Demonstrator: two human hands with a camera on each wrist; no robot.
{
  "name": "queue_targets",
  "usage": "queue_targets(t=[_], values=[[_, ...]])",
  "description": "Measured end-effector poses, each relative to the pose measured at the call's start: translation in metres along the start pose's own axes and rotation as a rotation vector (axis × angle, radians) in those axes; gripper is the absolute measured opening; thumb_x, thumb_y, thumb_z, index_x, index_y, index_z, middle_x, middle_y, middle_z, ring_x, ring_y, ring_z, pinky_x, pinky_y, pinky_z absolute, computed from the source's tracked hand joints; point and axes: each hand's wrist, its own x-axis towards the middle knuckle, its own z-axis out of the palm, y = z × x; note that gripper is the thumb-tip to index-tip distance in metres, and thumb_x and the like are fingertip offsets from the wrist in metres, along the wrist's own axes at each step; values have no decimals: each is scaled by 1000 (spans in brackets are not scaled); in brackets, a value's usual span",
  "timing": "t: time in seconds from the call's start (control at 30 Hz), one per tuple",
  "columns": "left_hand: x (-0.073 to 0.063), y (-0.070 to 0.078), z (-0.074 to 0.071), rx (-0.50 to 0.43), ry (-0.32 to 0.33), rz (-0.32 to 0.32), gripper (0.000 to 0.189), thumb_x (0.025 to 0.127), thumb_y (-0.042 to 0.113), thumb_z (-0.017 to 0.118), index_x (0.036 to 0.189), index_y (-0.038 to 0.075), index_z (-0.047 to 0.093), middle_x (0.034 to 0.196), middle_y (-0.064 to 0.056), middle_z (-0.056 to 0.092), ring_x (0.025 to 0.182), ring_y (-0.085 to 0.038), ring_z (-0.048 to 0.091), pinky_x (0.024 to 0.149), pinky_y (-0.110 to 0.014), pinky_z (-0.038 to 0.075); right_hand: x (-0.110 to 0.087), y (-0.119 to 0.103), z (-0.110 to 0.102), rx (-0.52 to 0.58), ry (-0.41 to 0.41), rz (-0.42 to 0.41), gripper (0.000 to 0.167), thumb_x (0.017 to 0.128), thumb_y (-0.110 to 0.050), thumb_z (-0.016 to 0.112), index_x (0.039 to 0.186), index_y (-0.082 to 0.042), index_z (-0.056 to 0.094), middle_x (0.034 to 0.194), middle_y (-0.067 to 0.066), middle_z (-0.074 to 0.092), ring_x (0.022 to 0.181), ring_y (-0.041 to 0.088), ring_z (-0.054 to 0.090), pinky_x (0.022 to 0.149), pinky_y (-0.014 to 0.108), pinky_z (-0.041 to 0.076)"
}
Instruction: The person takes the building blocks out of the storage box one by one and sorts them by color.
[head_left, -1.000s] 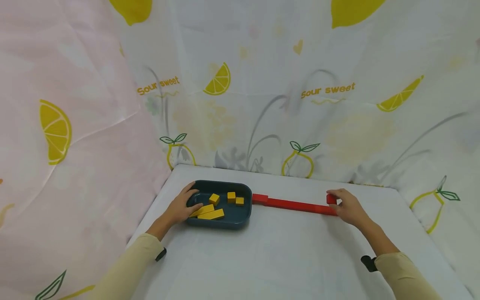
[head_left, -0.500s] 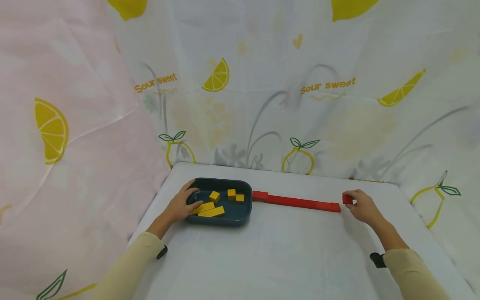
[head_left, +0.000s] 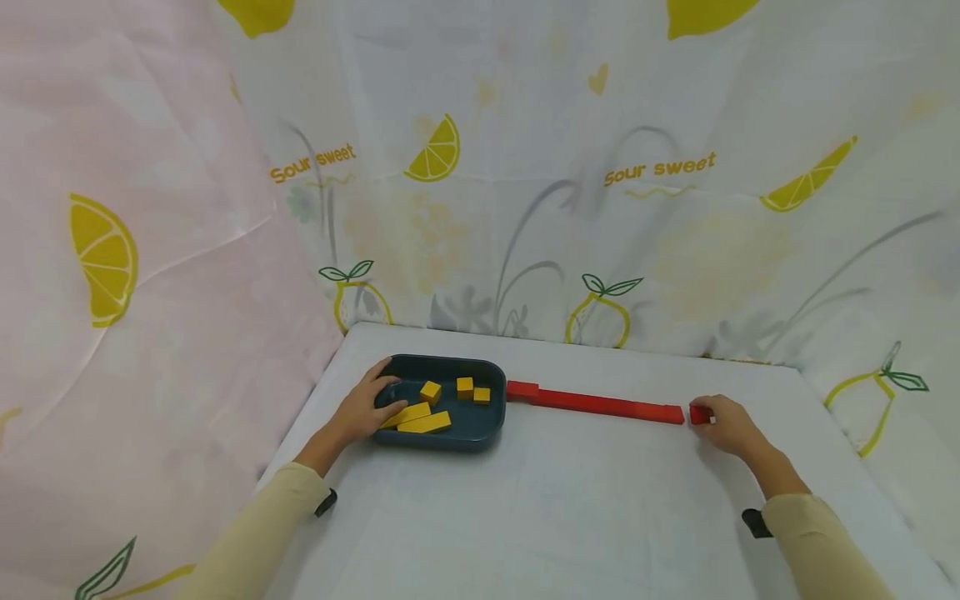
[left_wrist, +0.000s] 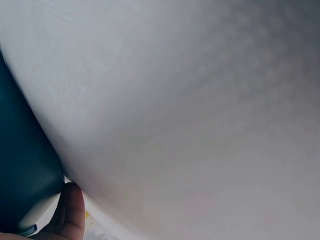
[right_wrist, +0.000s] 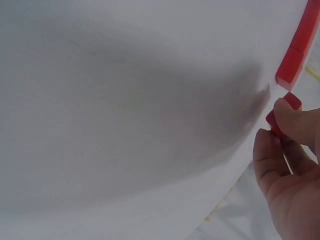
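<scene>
My left hand (head_left: pixel 362 410) grips the left end of a dark teal tray (head_left: pixel 491 437), its thumb over the rim. In the left wrist view a finger (left_wrist: pixel 74 212) shows near the tray's outer wall (left_wrist: pixel 25 150). Yellow blocks (head_left: pixel 425 423), cubes and longer bars, lie inside the tray. Between thumb and fingers my right hand (head_left: pixel 731 423) pinches a small red cube (head_left: pixel 701 414). That cube is just off the right end of a row of red blocks (head_left: pixel 600 404), with a narrow gap showing. In the right wrist view the thumb covers part of the red cube (right_wrist: pixel 295 102).
The red row runs from the tray's right side across the white tabletop (head_left: pixel 540 517). Behind the table hangs a lemon-print cloth (head_left: pixel 510 242), and a pinkish cloth (head_left: pixel 180 350) hangs at the left.
My right hand has carried the red cube rightward from above the row's right end, then lowered it beside that end. The left hand and tray have stayed in place.
</scene>
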Motion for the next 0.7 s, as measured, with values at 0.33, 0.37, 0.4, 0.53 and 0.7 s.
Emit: queue_targets(t=[0.33, 0.37, 0.4, 0.53, 0.7], values=[[-1, 2, 1, -19, -9, 9, 58, 94, 35, 67, 138, -1, 53, 164, -15, 20, 146, -42, 28, 113, -64, 30, 10, 6, 1, -6, -88, 18, 31, 78, 7, 68, 109, 12, 66, 97, 28, 61, 89, 40, 59, 79, 54, 53], [-1, 2, 1, -18, -9, 11, 58, 94, 35, 66, 138, -1, 53, 164, -15, 20, 146, -42, 28, 113, -63, 30, 11, 6, 0, -8, -103, 21, 32, 78, 7, 68, 109, 12, 66, 98, 28, 62, 90, 40, 59, 79, 54, 53], [-1, 1, 1, -17, -6, 12, 58, 94, 35, 66, 138, -1, 53, 164, -15, 20, 146, -42, 28, 113, -63, 30, 13, 5, -1, -9, -117, 22, 33, 78, 7, 68, 110, 12, 66, 99, 28, 62, 90, 41, 59, 80, 54, 53], [1, 1, 0, -12, 1, 10, 57, 94, 34, 66, 138, 0, 53, 164, -14, 19, 146, -41, 28, 114, -63, 30, 19, 2, -4, -10, -152, 31, 36, 77, 8, 66, 112, 11, 66, 101, 28, 64, 93, 40, 59, 81, 55, 52], [1, 1, -1, 1, -14, -5, 58, 94, 36, 66, 138, 0, 53, 165, -14, 19, 147, -41, 27, 114, -63, 29, 19, 1, -2, 16, -185, 80, 38, 78, 8, 64, 116, 11, 64, 106, 30, 62, 97, 42, 56, 85, 57, 51]])
